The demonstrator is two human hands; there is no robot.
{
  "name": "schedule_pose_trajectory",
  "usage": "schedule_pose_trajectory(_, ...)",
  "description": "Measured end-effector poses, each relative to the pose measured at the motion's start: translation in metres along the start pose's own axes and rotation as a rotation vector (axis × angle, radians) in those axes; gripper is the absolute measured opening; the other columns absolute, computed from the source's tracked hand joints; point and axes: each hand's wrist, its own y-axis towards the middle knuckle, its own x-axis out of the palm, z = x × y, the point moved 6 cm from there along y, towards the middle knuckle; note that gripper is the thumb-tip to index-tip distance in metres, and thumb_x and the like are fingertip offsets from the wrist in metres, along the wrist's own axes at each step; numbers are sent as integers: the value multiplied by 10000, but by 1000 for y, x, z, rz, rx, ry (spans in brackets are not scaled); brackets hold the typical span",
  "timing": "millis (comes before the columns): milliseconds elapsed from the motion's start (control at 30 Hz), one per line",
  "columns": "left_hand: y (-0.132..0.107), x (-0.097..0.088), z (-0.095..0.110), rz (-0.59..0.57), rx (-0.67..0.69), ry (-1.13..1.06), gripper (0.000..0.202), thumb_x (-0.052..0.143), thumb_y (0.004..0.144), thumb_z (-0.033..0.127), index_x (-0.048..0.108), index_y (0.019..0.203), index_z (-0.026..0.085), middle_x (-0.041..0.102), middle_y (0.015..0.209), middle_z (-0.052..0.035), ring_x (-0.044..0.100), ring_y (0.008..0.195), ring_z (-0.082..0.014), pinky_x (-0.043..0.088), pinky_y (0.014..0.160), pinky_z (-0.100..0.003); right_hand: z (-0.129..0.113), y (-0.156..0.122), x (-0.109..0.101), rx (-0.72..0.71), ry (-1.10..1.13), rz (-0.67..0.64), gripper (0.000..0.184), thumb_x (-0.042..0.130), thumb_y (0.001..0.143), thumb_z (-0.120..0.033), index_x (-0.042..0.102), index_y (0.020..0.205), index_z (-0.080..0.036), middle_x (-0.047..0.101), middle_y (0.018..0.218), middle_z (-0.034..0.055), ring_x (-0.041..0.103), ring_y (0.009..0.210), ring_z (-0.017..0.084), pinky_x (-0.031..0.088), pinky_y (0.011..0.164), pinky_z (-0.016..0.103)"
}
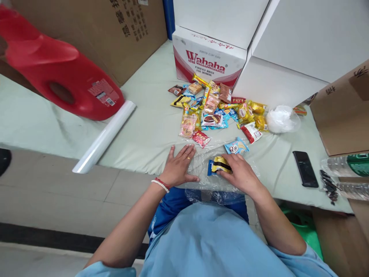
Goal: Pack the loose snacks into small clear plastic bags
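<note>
My left hand (179, 167) lies flat with fingers spread on the edge of a clear plastic bag (201, 184) at the table's front edge. My right hand (239, 173) rests on the bag too, fingers curled over a blue and yellow snack packet (217, 165) that appears to lie inside the bag. A light-blue snack packet (236, 146) lies just beyond the bag. Farther back, a pile of several wrapped snacks (216, 109) is spread over the pale green table cover (144, 134).
A red plastic jug (57, 73) lies at the left, beside a white roll (105, 136). A Wahaha carton (206, 61) and white boxes (288, 46) stand behind. A crumpled white bag (282, 119), black phone (305, 168), water bottle (346, 165) and brown carton (343, 111) are right.
</note>
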Motion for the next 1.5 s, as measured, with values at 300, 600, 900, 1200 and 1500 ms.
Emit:
schedule_pose_trajectory(300,1,0,0,-35,-8,-2,1155,642,764,811,213,1649,205,229,1705,-178,239,1574,-379,-68,1247,-663,-14,1,8,-16,-189,-202,566,673,877,-172,523,1418,-249,661,1194,87,638,1071,265,457,812,318)
schedule_pose_trajectory(600,0,-1,-2,-37,-17,-39,1156,656,767,795,208,1648,194,232,1703,-187,234,1578,-374,-61,1248,-671,-13,19,3,12,-208,-123,576,648,901,-204,493,1456,-226,648,1245,108,640,1107,275,470,851,324)
schedule_pose_trajectory(900,-16,-6,-19,162,-33,-175,872,605,924,591,247,1623,214,333,1668,-197,323,1551,-326,214,1261,-597,11,0,10,-14,78,-77,867,711,891,-354,265,1630,-282,380,1626,142,523,1381,313,508,1026,421)
schedule_pose_trajectory(1200,-40,-29,23,433,120,27,489,487,951,103,583,1383,310,542,1557,-64,346,1549,-246,162,1294,-584,64,-6,-15,24,-80,156,448,501,1000,-232,586,1435,-296,449,1588,77,577,1315,278,555,981,401)
schedule_pose_trajectory(1500,-64,-11,21,141,337,-19,462,482,855,33,666,1243,203,615,1476,-111,504,1442,-238,346,1246,-527,119,17,-50,277,-50,342,422,529,1000,-360,642,1380,-215,418,1585,157,566,1304,336,518,1037,489)
